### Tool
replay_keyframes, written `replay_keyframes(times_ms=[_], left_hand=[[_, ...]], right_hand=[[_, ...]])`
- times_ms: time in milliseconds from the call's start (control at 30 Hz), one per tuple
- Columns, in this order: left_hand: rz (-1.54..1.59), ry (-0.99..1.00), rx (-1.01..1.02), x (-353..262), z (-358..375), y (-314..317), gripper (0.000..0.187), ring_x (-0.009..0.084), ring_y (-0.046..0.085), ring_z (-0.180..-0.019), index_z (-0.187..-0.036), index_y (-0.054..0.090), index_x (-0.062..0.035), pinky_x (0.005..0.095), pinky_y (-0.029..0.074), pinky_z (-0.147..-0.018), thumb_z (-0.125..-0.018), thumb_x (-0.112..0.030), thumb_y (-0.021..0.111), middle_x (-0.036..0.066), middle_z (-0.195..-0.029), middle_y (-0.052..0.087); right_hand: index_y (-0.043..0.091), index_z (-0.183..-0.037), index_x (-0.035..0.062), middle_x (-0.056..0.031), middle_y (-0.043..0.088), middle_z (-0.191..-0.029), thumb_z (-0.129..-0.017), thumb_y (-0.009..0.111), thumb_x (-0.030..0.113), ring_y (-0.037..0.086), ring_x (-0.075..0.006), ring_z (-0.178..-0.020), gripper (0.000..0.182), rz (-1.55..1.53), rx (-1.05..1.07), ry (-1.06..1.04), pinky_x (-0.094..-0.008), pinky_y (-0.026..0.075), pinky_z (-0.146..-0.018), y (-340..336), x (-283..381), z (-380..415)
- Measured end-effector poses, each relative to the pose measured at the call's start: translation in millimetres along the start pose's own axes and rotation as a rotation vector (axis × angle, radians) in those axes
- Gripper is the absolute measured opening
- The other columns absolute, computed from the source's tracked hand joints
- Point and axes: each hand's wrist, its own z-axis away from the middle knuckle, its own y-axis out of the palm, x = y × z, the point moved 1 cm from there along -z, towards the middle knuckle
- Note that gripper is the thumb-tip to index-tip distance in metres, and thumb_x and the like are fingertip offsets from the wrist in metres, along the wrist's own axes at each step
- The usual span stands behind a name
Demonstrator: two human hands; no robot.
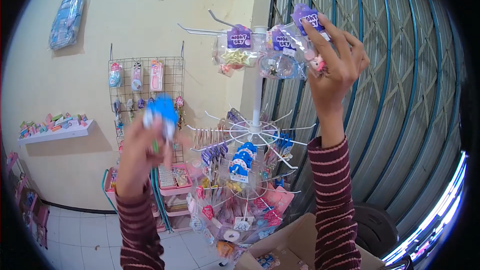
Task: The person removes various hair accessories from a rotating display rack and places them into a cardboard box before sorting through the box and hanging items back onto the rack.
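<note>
My right hand (339, 65) is raised at the top of a white spinning display rack (257, 100). Its fingers close on a small clear packet with a purple "Night Sky" card (301, 14); a pink trinket shows inside. Beside it hang another purple-carded packet with a blue item (281, 42) and one with a pale yellow bow (239, 40). Blurred by motion, my left hand (137, 145) holds a packet with a blue card (164, 109), left of the rack and apart from it. What that packet contains cannot be made out.
Lower rack tiers carry many packets, some with blue cards (240, 162). An open cardboard box (300, 237) stands below on the right, near a dark stool (372, 227). A wire grid (170, 77), a wall shelf (60, 132) and a pink trolley (175, 190) are leftward; a folding metal gate (395, 90) is rightward.
</note>
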Motion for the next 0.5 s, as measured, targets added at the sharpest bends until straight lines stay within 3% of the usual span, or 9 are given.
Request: replay_keyframes(times_ms=[133, 267, 433, 500], left_hand=[[-0.105, 0.244, -0.008, -48, -66, 16, 0.028, 0.0091, 0.051, -0.059, -0.09, 0.047, -0.0037, 0.0201, 0.037, -0.049, -0.082, -0.03, 0.042, 0.01, -0.079, 0.058], [-0.171, 0.41, -0.003, -53, -110, 27, 0.03, 0.0093, 0.051, -0.085, -0.097, 0.05, -0.0038, 0.0234, 0.038, -0.068, -0.082, -0.029, 0.043, 0.007, -0.092, 0.056], [-0.115, 0.389, 0.1, -53, -138, 46, 0.032, 0.012, 0.05, -0.091, -0.101, 0.049, -0.0017, 0.0263, 0.038, -0.076, -0.083, -0.027, 0.041, 0.008, -0.094, 0.056], [-0.053, 0.402, 0.155, -51, -141, 55, 0.033, 0.0129, 0.051, -0.091, -0.101, 0.049, -0.0003, 0.0276, 0.039, -0.078, -0.083, -0.027, 0.041, 0.009, -0.094, 0.055]], right_hand=[[0.061, -0.091, 0.0221, 0.0041, 0.056, -0.096, -0.058, 0.062, 0.014, 0.046, -0.0157, -0.084, 0.034, -0.115, 0.054, 0.071, -0.0297, 0.026, -0.076, -3, -5, -3], [0.062, -0.089, 0.0171, 0.0008, 0.059, -0.089, -0.059, 0.052, -0.001, 0.048, -0.0156, -0.078, 0.037, -0.434, 0.049, 0.225, -0.026, 0.033, -0.069, -4, -12, -5], [0.063, -0.088, 0.0121, -0.0016, 0.061, -0.082, -0.063, 0.048, -0.007, 0.05, -0.0117, -0.068, 0.035, -0.712, 0.069, 0.412, -0.0218, 0.038, -0.061, -5, -20, -7], [0.062, -0.089, 0.0072, -0.0032, 0.06, -0.081, -0.07, 0.047, -0.003, 0.051, -0.0077, -0.067, 0.026, -0.822, 0.186, 0.64, -0.0198, 0.041, -0.063, -8, -20, -9]])
